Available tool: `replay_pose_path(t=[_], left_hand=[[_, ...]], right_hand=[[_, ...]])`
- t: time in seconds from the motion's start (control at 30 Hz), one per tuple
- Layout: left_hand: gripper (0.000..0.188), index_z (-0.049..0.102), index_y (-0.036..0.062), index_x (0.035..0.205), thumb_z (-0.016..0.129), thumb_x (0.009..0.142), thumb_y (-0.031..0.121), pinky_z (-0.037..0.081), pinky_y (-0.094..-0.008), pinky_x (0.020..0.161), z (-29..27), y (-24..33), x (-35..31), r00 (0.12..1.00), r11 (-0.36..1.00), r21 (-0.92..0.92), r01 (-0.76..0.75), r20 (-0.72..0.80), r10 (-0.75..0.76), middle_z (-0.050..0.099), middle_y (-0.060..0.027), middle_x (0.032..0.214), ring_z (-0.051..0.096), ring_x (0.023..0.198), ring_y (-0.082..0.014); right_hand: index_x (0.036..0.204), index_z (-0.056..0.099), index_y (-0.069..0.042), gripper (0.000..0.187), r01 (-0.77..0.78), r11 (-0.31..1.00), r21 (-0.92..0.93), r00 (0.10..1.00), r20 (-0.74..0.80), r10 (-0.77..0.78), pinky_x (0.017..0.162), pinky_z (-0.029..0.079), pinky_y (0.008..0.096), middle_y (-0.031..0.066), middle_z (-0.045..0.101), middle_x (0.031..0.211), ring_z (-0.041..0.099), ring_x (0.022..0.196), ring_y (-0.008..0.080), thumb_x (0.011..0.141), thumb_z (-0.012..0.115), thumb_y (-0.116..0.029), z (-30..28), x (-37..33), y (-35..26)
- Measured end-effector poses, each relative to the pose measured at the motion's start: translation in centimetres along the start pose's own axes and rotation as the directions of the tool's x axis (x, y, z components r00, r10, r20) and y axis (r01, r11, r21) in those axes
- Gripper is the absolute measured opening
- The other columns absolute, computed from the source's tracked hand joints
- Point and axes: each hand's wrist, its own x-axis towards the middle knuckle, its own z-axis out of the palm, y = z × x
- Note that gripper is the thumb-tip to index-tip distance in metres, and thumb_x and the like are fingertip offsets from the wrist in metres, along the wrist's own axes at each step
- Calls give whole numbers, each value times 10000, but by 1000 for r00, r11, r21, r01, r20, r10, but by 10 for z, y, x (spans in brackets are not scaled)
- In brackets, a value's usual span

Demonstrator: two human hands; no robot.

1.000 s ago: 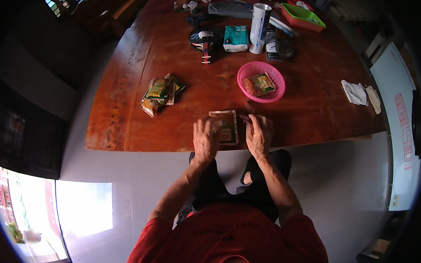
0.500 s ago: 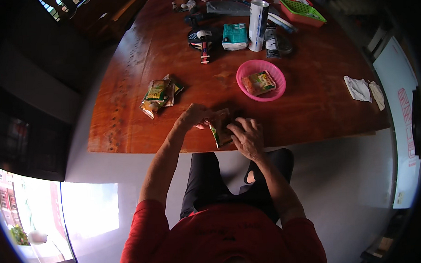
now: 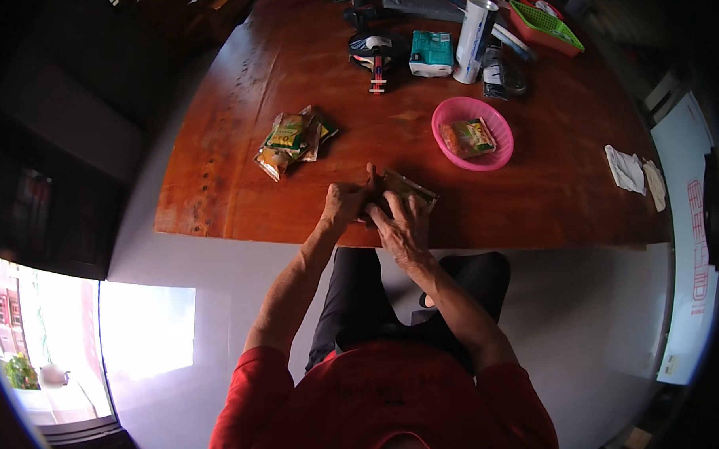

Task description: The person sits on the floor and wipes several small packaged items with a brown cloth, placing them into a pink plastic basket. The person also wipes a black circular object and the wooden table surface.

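Observation:
A small flat food packet (image 3: 412, 190) with a shiny clear edge lies at the near edge of the wooden table, slanting away to the right. My left hand (image 3: 345, 201) is closed on its left end, with one finger or thumb sticking up. Bent fingers of my right hand (image 3: 404, 225) cover the packet's near side and grip it close to the left hand. Much of the packet is hidden under both hands. Left of them lies a loose pile of similar green and yellow packets (image 3: 287, 136). Another such packet (image 3: 474, 138) rests inside a pink plastic bowl (image 3: 502, 158) to the right.
Farther back on the table (image 3: 215, 162) stand a tall white tube (image 3: 475, 42), a teal pack (image 3: 431, 54), a dark strapped item (image 3: 376, 54) and a black package (image 3: 493, 71). A green basket (image 3: 555, 29) sits at the far right. White cloths (image 3: 625, 169) lie by the right edge.
The packet has turned from nearly upright to slanting right. My left hand has closed on its end, and my right hand has moved over it. The whole view has shifted slightly.

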Motion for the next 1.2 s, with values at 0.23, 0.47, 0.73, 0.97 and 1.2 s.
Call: replay_pose_path(t=[0.23, 0.47, 0.73, 0.97, 1.2], left_hand=[[311, 689, -42, 879, 657, 927, 264, 561, -266, 502, 4, 10, -11, 1000, 999, 33, 7, 2, -8, 696, -117, 731, 684, 601, -170], [370, 691, -56, 878, 705, 887, 314, 585, -282, 508, 5, 2, -13, 998, 998, -22, -53, -41, 52, 713, -111, 736, 708, 620, -170], [203, 693, 8, 1025, 629, 868, 121, 562, -277, 501, 7, 0, -17, 988, 989, 76, -124, -78, 130, 694, -79, 780, 674, 631, -156], [236, 647, -44, 833, 688, 858, 188, 567, -268, 490, 11, 6, -23, 997, 998, 21, -65, -49, 66, 696, -113, 737, 697, 603, -155], [289, 632, -26, 819, 700, 867, 250, 538, -252, 472, 10, 11, -31, 994, 999, 30, -41, -100, 43, 692, -87, 704, 683, 594, -141]], right_hand=[[963, 631, -188, 235, -21, 991, -134, 997, 69, 31, 708, 447, 451, 13, 550, 1076, 533, 950, 272, 747, 702, -130, -20, -17, 30], [1038, 647, -174, 373, -215, 973, -85, 972, 81, 222, 797, 454, 449, 42, 570, 1063, 557, 995, 292, 691, 726, -65, -43, -17, 34], [1107, 638, -115, 333, -65, 997, 41, 997, 40, 64, 853, 447, 455, 41, 607, 1133, 551, 1046, 275, 780, 687, -155, 8, 26, 9], [1026, 631, -126, 213, -231, 970, -73, 971, 53, 235, 763, 445, 461, 49, 615, 1036, 561, 949, 283, 841, 632, -232, 13, 22, 54], [1066, 596, -120, 250, -258, 929, -266, 965, -16, 263, 810, 457, 484, 58, 587, 1117, 546, 1041, 303, 831, 657, -177, -28, -19, 89]])
